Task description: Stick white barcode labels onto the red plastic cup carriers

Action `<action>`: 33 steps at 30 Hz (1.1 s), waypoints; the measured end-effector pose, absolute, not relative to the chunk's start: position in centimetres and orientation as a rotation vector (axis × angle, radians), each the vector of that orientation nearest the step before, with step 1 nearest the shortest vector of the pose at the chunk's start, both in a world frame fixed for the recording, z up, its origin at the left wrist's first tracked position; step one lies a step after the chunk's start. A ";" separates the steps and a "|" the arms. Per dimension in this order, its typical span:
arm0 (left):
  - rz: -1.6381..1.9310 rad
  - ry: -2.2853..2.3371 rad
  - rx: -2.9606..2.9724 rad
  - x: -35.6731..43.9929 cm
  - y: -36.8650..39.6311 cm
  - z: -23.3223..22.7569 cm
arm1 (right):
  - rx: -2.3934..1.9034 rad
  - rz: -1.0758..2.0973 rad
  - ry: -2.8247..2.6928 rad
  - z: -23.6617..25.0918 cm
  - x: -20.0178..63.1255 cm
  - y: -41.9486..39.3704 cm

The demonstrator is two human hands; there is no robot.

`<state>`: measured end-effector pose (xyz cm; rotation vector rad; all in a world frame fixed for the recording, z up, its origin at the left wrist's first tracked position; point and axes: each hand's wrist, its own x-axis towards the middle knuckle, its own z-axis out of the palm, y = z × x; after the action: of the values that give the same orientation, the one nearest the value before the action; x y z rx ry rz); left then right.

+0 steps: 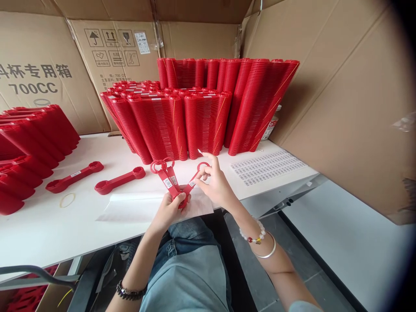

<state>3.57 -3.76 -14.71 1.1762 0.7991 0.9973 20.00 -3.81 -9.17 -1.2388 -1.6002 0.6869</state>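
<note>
My left hand [172,207] is closed on the lower ends of a few red plastic pieces with ring ends [168,177], fanned out above the table's front edge. White barcode labels [167,183] show on them. My right hand [214,182] is at the rightmost red piece [188,188], thumb and fingers bent around its upper part beside a label [192,183]; the index finger points up and away. Whether those fingers press the label or grip the piece is partly hidden. Below the hands lies a sheet of white backing paper [130,208].
Tall stacks of red pieces [156,125] stand at the back, with more red stacks [29,143] on the left. Two loose red pieces [120,180] and a rubber band [67,200] lie left of my hands. A barcode label sheet [268,167] lies right. Cardboard walls [325,86] enclose the table.
</note>
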 end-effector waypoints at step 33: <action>0.951 0.811 1.279 3.6 -3.7 -14.9 | -1.382 0.664 -1.681 -9.8 20.5 -3.2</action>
<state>3.59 -3.73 -14.92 1.2794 0.8109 0.9506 20.53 -3.25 -9.84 -1.3815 -1.6807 0.6643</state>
